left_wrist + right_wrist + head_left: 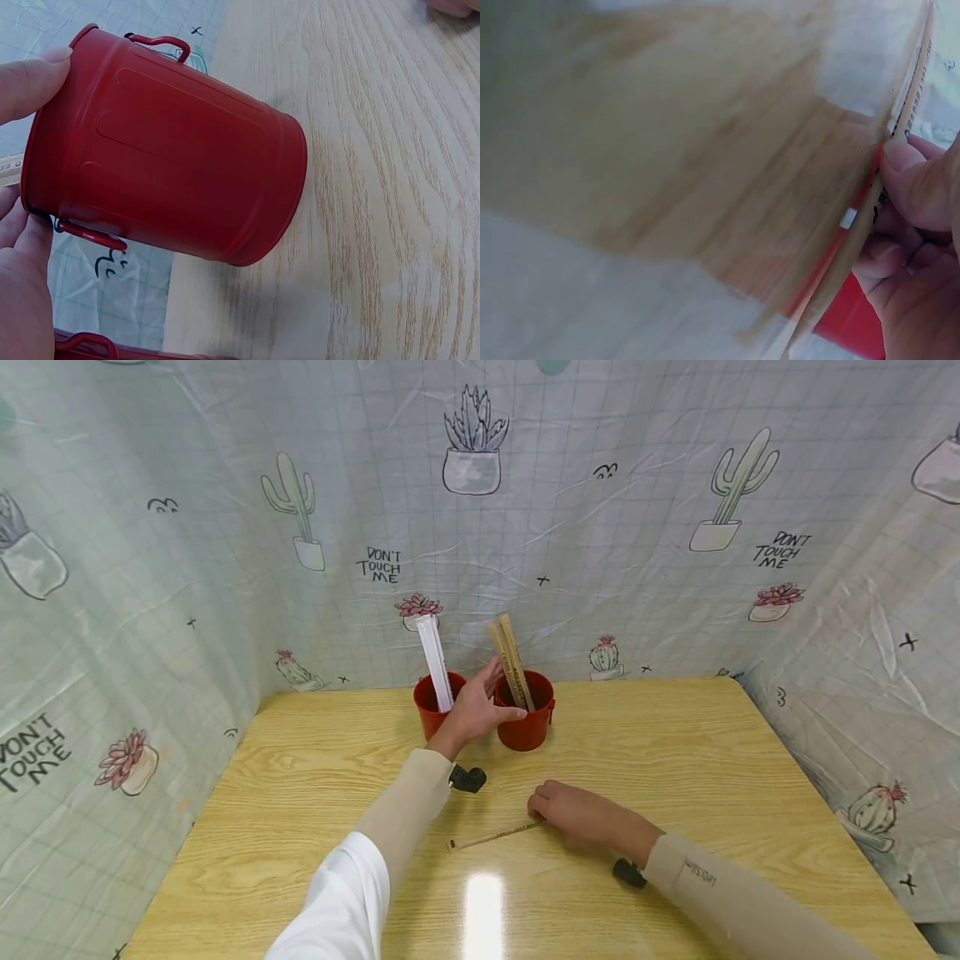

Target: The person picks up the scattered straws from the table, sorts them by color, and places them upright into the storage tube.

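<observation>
My left hand (476,703) grips the rim of the right-hand red bucket (522,733), thumb along its near edge. The left wrist view shows this bucket (180,157) from the side, the thumb (34,88) at one side of the rim and the fingers by a wire handle. Brown paper-wrapped chopsticks (517,662) stand leaning in it. Lower on the right, my right hand (581,814) pinches one end of a slim brown paper-wrapped pair of chopsticks (495,836), low over the table. In the blurred right wrist view, thumb and fingers hold the printed wrapper (881,176).
Just left of the gripped bucket, partly behind my left wrist, is a second red bucket (431,722) with white-wrapped sticks (435,660). Both buckets stand on the wood-grain table (300,810) near its back edge, against a cactus-print curtain (570,527). Curtains also close off both sides.
</observation>
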`<state>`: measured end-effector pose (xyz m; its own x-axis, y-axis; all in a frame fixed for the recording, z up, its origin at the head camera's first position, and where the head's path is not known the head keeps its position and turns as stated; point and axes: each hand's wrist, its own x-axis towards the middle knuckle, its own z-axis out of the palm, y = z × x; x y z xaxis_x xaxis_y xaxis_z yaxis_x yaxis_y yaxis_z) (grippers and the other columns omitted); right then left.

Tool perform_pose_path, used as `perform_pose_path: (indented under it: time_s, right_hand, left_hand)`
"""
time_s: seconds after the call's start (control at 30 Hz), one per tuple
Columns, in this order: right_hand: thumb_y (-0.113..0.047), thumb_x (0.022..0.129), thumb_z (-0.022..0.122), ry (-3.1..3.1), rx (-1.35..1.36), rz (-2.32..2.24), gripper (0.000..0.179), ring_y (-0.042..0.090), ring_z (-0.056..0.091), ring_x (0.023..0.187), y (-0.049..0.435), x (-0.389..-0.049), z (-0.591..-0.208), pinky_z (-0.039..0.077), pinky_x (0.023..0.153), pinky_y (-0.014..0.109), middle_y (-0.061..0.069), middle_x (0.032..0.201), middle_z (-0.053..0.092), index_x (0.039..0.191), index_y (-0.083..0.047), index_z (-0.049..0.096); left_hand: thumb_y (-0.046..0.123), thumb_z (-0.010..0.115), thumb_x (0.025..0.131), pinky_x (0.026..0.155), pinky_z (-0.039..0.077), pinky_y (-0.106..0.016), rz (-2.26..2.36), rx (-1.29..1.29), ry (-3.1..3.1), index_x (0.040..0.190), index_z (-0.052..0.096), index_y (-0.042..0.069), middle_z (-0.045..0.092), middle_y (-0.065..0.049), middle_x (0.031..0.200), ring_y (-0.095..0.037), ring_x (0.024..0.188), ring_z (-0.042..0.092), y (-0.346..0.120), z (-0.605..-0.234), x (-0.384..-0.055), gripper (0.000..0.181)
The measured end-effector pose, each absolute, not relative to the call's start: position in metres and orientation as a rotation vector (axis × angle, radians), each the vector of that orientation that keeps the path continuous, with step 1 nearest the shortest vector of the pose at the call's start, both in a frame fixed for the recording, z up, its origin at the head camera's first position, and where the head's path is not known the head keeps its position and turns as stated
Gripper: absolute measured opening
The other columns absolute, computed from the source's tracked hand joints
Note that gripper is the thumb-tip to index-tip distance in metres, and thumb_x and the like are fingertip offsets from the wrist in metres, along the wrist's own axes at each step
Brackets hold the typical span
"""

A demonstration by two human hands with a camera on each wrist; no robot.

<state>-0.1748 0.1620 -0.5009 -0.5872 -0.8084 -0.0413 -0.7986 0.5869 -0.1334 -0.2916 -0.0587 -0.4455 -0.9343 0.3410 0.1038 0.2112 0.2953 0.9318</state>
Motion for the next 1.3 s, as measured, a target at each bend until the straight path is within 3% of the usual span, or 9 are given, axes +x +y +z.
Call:
perform_pose_path:
  time_s: [0.27, 0.6, 0.83, 1.0, 1.13, 1.3]
  right_hand:
    - [-0.001, 0.083, 0.083, 2.798, -1.43, -0.039, 0.034, 0.011, 0.05, 0.09, 0.171, -0.175, -0.496, 0.055, 0.081, 0.024, -0.003, 0.098, 0.055, 0.108, -0.014, 0.063]
    - [0.009, 0.079, 0.082, 2.841, -1.426, -0.195, 0.038, 0.012, 0.051, 0.091, 0.185, -0.185, -0.478, 0.055, 0.079, 0.026, -0.001, 0.099, 0.056, 0.104, -0.011, 0.063]
    - [0.015, 0.088, 0.07, 2.926, -1.406, -0.62, 0.027, 0.011, 0.048, 0.084, 0.187, -0.199, -0.449, 0.05, 0.073, 0.028, 0.0, 0.091, 0.055, 0.098, -0.009, 0.06]
    - [0.013, 0.089, 0.069, 2.983, -1.35, -1.056, 0.025, 0.008, 0.045, 0.077, 0.182, -0.209, -0.428, 0.046, 0.065, 0.025, 0.002, 0.089, 0.057, 0.096, -0.008, 0.057]
    - [0.01, 0.093, 0.067, 3.004, -1.177, -1.367, 0.016, 0.007, 0.045, 0.07, 0.176, -0.22, -0.416, 0.042, 0.061, 0.025, 0.006, 0.083, 0.057, 0.095, -0.003, 0.059]
    - [0.003, 0.099, 0.064, 3.001, -0.908, -1.645, 0.004, 0.011, 0.048, 0.071, 0.167, -0.236, -0.407, 0.042, 0.065, 0.025, 0.014, 0.085, 0.06, 0.099, 0.003, 0.06]
  left_hand:
    - [0.012, 0.086, 0.085, 0.13, 0.031, -0.042, 1.724, 0.514, 2.429, 0.168, 0.019, 0.016, 0.032, -0.004, 0.172, -0.023, 0.159, 0.033, -0.059, -0.444, -0.292, 0.107]
    - [0.015, 0.088, 0.085, 0.13, 0.032, -0.041, 1.715, 0.49, 2.43, 0.168, 0.019, 0.018, 0.033, -0.003, 0.172, -0.023, 0.159, 0.034, -0.062, -0.445, -0.295, 0.108]
    - [0.017, 0.088, 0.084, 0.13, 0.031, -0.04, 1.71, 0.508, 2.415, 0.169, 0.018, 0.018, 0.032, -0.003, 0.172, -0.022, 0.159, 0.033, -0.06, -0.443, -0.298, 0.11]
    - [0.013, 0.087, 0.084, 0.13, 0.031, -0.04, 1.72, 0.548, 2.424, 0.168, 0.018, 0.015, 0.033, -0.004, 0.172, -0.022, 0.159, 0.033, -0.056, -0.443, -0.3, 0.109]
    - [0.013, 0.086, 0.085, 0.131, 0.031, -0.04, 1.717, 0.546, 2.432, 0.168, 0.018, 0.015, 0.032, -0.004, 0.172, -0.021, 0.159, 0.033, -0.055, -0.444, -0.3, 0.108]
    - [0.011, 0.086, 0.086, 0.131, 0.031, -0.041, 1.725, 0.52, 2.431, 0.169, 0.017, 0.016, 0.031, -0.004, 0.172, -0.022, 0.16, 0.033, -0.055, -0.447, -0.298, 0.108]
